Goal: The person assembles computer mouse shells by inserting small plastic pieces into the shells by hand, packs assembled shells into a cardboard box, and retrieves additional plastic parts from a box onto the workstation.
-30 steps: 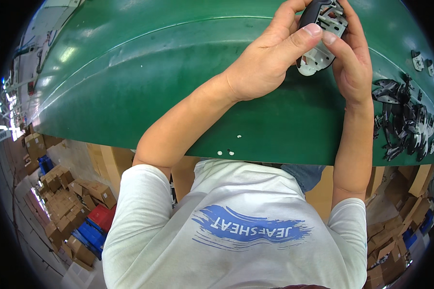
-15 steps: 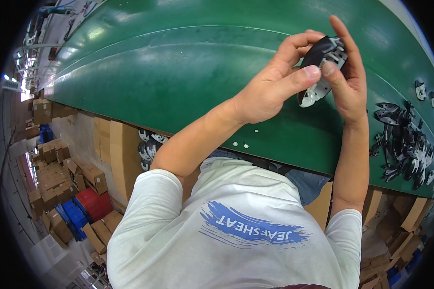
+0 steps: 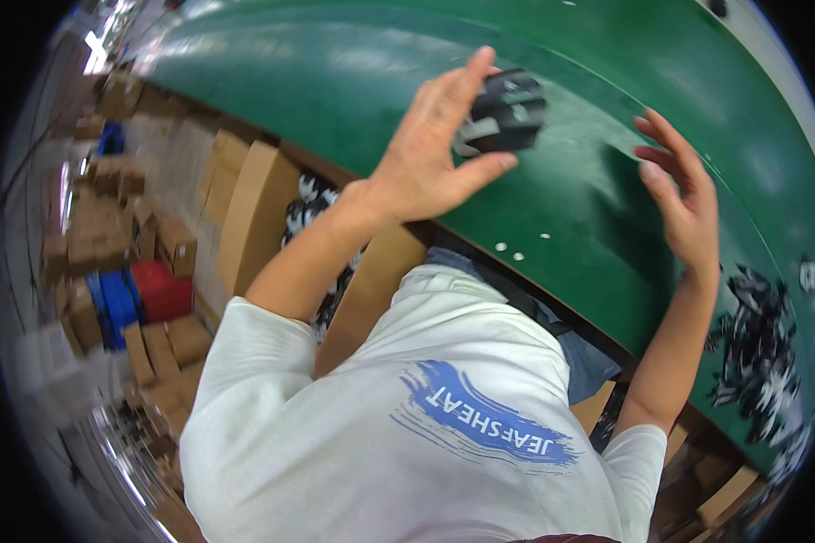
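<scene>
My left hand (image 3: 435, 136) has its fingers and thumb round a black plastic part (image 3: 514, 113) with grey-white pieces on its face. The part is held above the green table (image 3: 380, 77), slightly smeared by motion. Apart from it on the right, my right hand (image 3: 684, 195) hangs over the table with curved, spread fingers and nothing in them. Three small white pieces lie near the table's front edge, among them a round white piece (image 3: 519, 256).
A heap of black and grey plastic parts (image 3: 756, 353) lies at the table's right end. Below the front edge on the left, more such parts (image 3: 312, 195) sit beside an open cardboard box (image 3: 261, 217). Cartons and a red bin (image 3: 160, 290) stand on the floor beyond.
My right hand has let go of the plastic part and moved away to the right. My left hand has carried the part leftward. The whole view has also turned.
</scene>
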`<state>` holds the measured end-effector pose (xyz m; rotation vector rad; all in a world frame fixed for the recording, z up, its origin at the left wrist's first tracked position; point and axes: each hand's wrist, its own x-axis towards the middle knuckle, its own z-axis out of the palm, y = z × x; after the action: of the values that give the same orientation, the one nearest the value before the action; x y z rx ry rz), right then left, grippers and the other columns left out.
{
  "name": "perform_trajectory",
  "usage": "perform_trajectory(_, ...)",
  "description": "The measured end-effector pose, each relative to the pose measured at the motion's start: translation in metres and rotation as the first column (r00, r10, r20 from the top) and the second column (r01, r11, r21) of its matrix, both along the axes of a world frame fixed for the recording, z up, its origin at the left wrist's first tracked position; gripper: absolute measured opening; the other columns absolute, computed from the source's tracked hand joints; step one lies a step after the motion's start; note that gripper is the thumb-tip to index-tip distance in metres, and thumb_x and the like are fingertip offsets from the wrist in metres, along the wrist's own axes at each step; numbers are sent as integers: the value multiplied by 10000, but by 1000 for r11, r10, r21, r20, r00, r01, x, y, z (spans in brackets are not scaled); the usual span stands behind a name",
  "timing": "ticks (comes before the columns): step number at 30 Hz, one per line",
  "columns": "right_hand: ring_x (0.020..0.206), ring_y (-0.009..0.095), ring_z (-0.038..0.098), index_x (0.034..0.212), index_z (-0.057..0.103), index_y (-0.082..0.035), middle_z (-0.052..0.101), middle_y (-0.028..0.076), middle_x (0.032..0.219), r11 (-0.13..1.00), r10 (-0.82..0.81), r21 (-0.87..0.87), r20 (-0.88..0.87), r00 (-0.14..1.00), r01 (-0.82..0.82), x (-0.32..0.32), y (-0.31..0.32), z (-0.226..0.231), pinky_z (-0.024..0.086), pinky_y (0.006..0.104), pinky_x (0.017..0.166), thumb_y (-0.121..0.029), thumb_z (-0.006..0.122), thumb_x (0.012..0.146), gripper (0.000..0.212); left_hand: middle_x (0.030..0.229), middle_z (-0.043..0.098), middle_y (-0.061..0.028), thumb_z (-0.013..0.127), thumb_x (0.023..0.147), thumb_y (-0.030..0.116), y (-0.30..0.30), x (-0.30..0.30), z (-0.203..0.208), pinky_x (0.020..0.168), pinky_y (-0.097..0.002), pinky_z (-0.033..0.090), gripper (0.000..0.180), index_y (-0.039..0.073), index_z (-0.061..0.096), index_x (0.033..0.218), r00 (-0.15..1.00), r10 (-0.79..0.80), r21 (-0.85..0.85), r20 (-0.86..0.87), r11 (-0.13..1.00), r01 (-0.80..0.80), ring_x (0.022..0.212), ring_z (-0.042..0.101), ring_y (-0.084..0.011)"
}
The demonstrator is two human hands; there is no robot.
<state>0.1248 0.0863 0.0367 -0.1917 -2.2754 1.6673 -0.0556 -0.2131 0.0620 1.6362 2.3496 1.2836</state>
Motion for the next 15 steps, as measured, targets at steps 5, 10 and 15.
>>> perform_trajectory(5,1302,220,637,1518,596,-37,670,135,1448,979,-115,174,43,992,106,20,23,5,474,359,1130,-128,630,1077,451,1465,594,-154,895,808,127,-137,-34,3,1139,-474,413,1049,55,312,1677,788,393,-73,-474,874,-480,1297,540,-372)
perform_trajectory(10,1350,242,611,1545,561,-32,629,147,1496,965,-76,255,78,994,54,24,45,2,442,375,1169,-133,567,1116,442,1467,610,-130,905,780,151,-226,-5,7,1136,-479,394,1180,57,194,1716,717,445,-142,-537,790,-596,1287,544,-367)
perform_trajectory(15,1400,255,574,1581,525,-53,589,146,1544,954,-109,296,183,977,51,53,61,19,409,389,1196,-179,522,1140,459,1444,618,-141,897,810,271,-269,-11,-21,1145,-477,392,1173,50,186,1717,627,591,-210,-508,621,-755,1304,539,-362)
